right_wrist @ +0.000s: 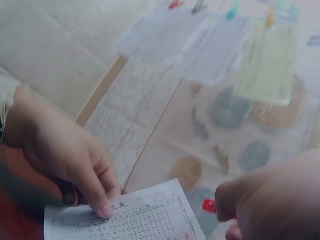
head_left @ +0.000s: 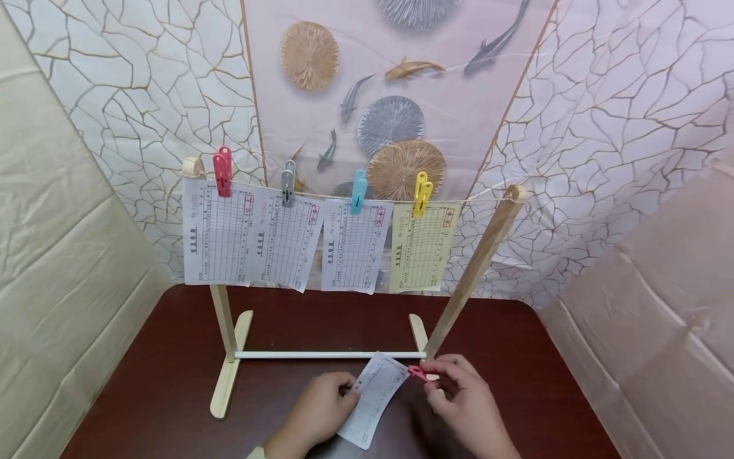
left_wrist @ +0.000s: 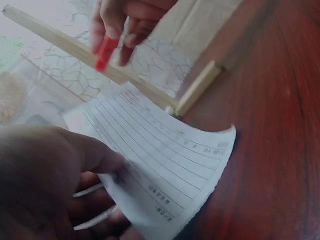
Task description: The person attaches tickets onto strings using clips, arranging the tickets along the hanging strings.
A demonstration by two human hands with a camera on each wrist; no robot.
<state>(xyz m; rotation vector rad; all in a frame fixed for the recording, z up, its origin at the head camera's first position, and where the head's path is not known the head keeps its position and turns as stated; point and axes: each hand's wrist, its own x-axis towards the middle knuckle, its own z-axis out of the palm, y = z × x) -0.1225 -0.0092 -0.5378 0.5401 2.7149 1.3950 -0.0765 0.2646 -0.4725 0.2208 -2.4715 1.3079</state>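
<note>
My left hand (head_left: pixel 322 408) pinches a white printed form (head_left: pixel 375 398) by its left edge, thumb on top, over the table in front of the rack. The sheet bends a little, and its ruled grid shows in the right wrist view. My right hand (head_left: pixel 467 398) holds a red clothespin (head_left: pixel 417 372) between thumb and fingers, its tip pointing at the form's upper right corner. In the left wrist view the red clothespin (left_wrist: pixel 106 54) stands off the sheet's near corner. Part of the right hand's grip is hidden behind its own fingers in the right wrist view.
A wooden rack (head_left: pixel 482 268) carries a string (head_left: pixel 487 200) with several forms clipped along it: white ones under a red clothespin (head_left: pixel 222 172), a grey one (head_left: pixel 288 183) and a blue one (head_left: pixel 359 191), and a yellow form (head_left: pixel 425 248) under a yellow clothespin (head_left: pixel 422 194). A white crossbar (head_left: pixel 321 355) joins the feet.
</note>
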